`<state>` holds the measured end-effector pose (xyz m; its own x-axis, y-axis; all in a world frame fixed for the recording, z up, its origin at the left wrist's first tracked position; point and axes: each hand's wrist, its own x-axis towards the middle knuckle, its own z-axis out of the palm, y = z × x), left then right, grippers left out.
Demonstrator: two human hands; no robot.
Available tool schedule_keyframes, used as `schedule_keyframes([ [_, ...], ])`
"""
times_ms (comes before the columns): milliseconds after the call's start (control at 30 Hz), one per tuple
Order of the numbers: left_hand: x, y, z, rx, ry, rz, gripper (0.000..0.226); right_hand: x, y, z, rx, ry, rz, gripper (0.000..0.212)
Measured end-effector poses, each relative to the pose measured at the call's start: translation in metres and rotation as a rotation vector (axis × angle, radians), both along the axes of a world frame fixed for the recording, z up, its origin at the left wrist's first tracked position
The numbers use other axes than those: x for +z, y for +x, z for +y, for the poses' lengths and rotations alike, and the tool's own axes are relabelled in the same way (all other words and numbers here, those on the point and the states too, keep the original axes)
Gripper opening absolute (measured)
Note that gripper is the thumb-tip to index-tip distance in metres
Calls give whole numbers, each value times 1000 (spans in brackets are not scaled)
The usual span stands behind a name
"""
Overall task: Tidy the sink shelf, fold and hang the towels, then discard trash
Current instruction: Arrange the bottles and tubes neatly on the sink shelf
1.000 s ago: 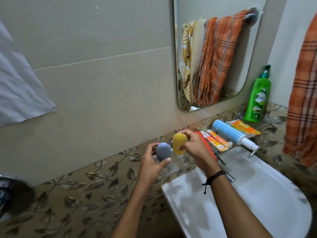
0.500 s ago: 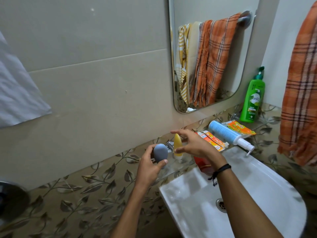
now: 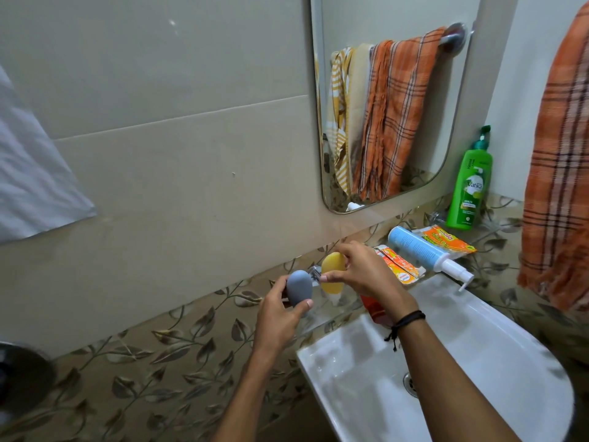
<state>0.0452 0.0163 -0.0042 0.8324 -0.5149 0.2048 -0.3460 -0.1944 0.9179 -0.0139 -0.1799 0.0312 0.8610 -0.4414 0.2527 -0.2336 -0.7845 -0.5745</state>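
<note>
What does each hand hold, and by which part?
Left hand grips the grey bottle round its lower half; right hand pinches the yellow bottle by its upper half.

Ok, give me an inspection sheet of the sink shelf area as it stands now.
Surface: glass shelf above the white sink, holding toiletries.
Job's things: grey bottle and yellow bottle, both in hand, the yellow one's white cap pointing down; blue pump bottle lying on its side; green pump bottle upright at the far end; orange plaid towel hanging at right.
Clutter: orange sachets; orange packet beside the blue pump bottle; red item partly hidden by the right wrist.
Fingers: left hand grips the grey bottle; right hand pinches the yellow bottle.
Cables: nothing seen.
Surroundings: mirror; white cloth at left.
</note>
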Motion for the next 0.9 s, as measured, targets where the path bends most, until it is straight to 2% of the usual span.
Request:
schedule_keyframes([
  [533,-7,0,-2,32,42,-23,51,4,3,-9,53,-4,87,50],
  [900,-7,-2,-3,50,29,-3,50,13,-4,-10,61,49,114,59],
])
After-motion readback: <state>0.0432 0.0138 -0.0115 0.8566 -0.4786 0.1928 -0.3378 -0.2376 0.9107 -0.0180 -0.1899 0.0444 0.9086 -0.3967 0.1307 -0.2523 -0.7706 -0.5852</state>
